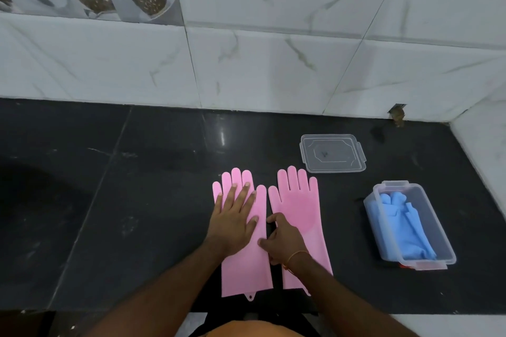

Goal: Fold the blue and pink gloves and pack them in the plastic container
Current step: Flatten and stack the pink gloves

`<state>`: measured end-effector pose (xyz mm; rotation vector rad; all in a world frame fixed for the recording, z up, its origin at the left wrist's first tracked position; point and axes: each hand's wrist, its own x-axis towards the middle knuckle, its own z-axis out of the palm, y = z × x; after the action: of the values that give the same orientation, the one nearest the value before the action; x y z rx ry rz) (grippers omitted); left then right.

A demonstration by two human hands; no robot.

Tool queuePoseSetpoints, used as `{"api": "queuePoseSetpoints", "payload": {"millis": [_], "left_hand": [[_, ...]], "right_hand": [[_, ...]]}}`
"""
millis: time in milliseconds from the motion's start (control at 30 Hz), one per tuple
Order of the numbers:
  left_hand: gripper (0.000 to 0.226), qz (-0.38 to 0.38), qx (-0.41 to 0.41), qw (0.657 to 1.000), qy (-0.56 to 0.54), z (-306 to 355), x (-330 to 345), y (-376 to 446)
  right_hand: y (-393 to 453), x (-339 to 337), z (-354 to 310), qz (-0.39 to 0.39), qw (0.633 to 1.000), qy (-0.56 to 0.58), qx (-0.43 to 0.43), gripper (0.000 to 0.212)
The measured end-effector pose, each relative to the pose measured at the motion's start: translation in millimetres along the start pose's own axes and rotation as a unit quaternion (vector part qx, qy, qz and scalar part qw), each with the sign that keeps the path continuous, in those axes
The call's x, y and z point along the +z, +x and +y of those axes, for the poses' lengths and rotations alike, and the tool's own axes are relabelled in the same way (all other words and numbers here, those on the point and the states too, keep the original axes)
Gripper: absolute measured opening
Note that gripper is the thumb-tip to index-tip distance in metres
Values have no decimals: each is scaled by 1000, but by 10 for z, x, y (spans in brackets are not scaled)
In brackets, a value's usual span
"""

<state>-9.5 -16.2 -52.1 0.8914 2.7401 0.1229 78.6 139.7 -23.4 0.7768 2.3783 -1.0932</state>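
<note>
From my head view I count two pink gloves (301, 216) flat on the counter (109, 200). My left hand (232, 219) presses one, fingers spread; my right hand (284, 241) curls, pinching the other's edge. Blue gloves (405, 227) fill one container (435, 230); one lid (332, 153) lies apart. No readable writing.

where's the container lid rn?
Head view: the clear lid lies flat on the black counter, right of centre, behind the pink gloves and the container.

Both hands (235, 216) on pink gloves (298, 216) (flat, unfolded)
</note>
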Motion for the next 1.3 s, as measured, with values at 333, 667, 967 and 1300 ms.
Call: {"api": "queuePoseSetpoints", "payload": {"millis": [333, 667, 967, 1300], "left_hand": [[74, 16, 42, 999, -5, -143, -21, 116], [74, 6, 62, 998, 1, -256, 0, 244], [65, 100, 55, 990, -82, 76, -206, 266], [49, 20, 73, 987, -143, 1378, -400, 730]], "right_hand": [[63, 50, 1, -3, 1000, 24, -3, 53], [83, 83, -59, -3, 1000, 21, -10, 58], [-282, -178, 308, 58, 998, 12, -35, 51], [-703, -494, 1106, 155, 984, -80, 29, 45]]}}
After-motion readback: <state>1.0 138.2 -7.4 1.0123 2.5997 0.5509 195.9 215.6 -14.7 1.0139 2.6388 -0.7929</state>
